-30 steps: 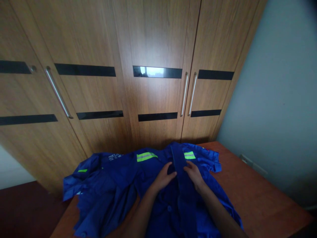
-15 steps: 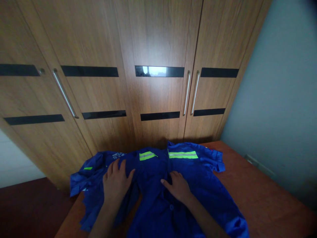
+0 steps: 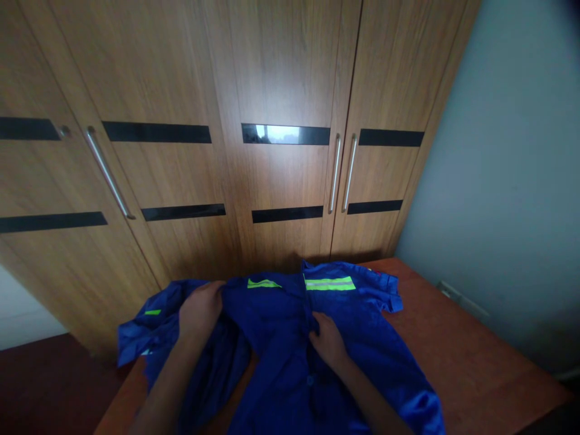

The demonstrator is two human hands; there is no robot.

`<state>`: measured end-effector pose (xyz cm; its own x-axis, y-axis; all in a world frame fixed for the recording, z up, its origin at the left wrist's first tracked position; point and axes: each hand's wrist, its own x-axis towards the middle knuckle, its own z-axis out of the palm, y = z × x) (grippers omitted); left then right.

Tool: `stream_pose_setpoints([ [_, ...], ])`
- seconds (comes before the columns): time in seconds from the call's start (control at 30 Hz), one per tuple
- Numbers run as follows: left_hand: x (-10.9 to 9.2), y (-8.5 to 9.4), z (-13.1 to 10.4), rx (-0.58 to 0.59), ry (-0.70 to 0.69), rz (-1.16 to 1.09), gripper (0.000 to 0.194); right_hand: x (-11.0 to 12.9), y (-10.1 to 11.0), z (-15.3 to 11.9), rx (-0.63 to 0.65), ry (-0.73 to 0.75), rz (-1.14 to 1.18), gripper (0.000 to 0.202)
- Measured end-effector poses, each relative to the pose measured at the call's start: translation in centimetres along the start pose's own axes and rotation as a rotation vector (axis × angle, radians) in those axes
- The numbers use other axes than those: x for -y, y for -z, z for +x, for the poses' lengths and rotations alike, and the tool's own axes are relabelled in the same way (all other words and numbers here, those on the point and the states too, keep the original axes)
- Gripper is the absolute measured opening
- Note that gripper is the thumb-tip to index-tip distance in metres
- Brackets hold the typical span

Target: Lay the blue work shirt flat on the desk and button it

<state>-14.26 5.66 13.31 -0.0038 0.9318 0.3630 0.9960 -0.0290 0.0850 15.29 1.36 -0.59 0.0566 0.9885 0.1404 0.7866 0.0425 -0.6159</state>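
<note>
A blue work jacket (image 3: 371,338) with yellow-green reflective strips is spread over the reddish-brown tabletop (image 3: 471,362). At its left part, my left hand (image 3: 200,308) is closed, with a fold of the fabric pinched in its fingers. My right hand (image 3: 327,339) grips the jacket's front edge near the middle, its fingers curled into the cloth. A short reflective strip (image 3: 263,284) lies between the hands, and a longer one (image 3: 330,284) is just beyond the right hand. The left sleeve (image 3: 147,329) lies bunched at the table's left side.
Behind the table stands a wooden wardrobe (image 3: 281,181) with metal handles and black strips. A grey-blue wall (image 3: 507,181) rises on the right, with a socket plate (image 3: 453,293) low on it. Dark red floor (image 3: 54,380) shows at the lower left.
Both hands lay with fingers spread on the jacket before; now they have closed on its cloth. The left hand has moved slightly left and pulls the fabric up. The view has shifted a little.
</note>
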Motion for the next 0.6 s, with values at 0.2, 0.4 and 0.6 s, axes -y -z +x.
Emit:
stream_pose_setpoints([
  [0.2,3.1,2.1,7.0,-0.098,0.044,-0.06,0.038,-0.2,-0.3,0.1,0.01,0.074,0.116,0.045],
  [0.4,4.2,0.4,8.4,-0.133,0.006,-0.098,0.042,-0.4,0.1,0.1,0.034,0.184,0.185,0.047],
  [0.6,1.2,-1.7,0.8,-0.195,-0.113,-0.128,0.047,-0.3,-0.1,0.0,0.017,0.202,0.163,0.05],
])
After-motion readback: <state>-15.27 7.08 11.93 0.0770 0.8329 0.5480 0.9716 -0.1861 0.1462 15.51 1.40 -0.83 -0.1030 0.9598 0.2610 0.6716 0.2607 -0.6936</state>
